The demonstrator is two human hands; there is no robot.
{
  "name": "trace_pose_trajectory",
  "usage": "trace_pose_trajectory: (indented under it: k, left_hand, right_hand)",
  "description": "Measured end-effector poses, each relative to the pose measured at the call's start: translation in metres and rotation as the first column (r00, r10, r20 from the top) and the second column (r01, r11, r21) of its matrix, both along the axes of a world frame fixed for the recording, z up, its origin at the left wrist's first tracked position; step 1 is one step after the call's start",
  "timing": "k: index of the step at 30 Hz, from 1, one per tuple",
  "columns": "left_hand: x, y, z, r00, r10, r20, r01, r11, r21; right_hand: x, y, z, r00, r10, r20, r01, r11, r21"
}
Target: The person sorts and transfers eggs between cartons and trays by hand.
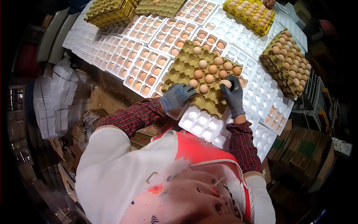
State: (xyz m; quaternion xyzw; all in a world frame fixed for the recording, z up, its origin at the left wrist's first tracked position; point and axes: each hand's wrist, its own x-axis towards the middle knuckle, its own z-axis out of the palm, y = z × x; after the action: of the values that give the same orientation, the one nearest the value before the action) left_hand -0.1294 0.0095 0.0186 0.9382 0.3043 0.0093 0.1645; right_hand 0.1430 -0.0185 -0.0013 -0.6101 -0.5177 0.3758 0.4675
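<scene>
A brown pulp egg tray, partly filled with eggs, lies over white foam trays in front of me. My left hand, in a grey-blue glove, holds the near left edge of this tray, its fingertips close to an egg. In the same kind of glove, my right hand grips a pale egg between thumb and fingers over the pulp tray's right side. Several brown eggs sit in the cups between both hands.
White foam trays filled with eggs cover the left. Foam trays without eggs lie right. Stacked egg-filled pulp trays stand far right; a yellow egg tray lies behind, near another person's hand. Flattened cardboard is stacked lower right.
</scene>
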Motion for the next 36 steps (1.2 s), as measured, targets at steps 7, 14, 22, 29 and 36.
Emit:
trace_pose_trajectory:
  k: [7,14,22,29,36]
  left_hand:
    - [-0.02,0.037,-0.001,0.692,0.601,0.4,-0.067,0.605,-0.793]
    - [0.02,0.047,-0.017,0.999,-0.038,-0.011,0.039,0.989,0.143]
    - [-0.018,0.09,0.009,0.645,0.703,0.298,0.237,0.187,-0.953]
    - [0.045,0.084,0.011,0.982,0.035,-0.185,-0.013,0.993,0.121]
    - [0.061,0.088,0.028,0.981,0.051,-0.189,-0.022,0.988,0.154]
  right_hand:
    - [-0.079,-0.004,0.014,0.636,0.278,0.72,-0.2,0.96,-0.194]
    - [-0.027,-0.004,0.013,0.961,-0.061,-0.269,0.045,0.997,-0.065]
    - [-0.09,0.038,0.002,0.291,0.086,0.953,0.218,0.964,-0.153]
    - [-0.04,-0.012,0.002,0.873,-0.292,0.391,0.277,0.956,0.094]
    - [0.053,-0.26,0.024,0.802,-0.597,-0.022,0.574,0.781,-0.246]
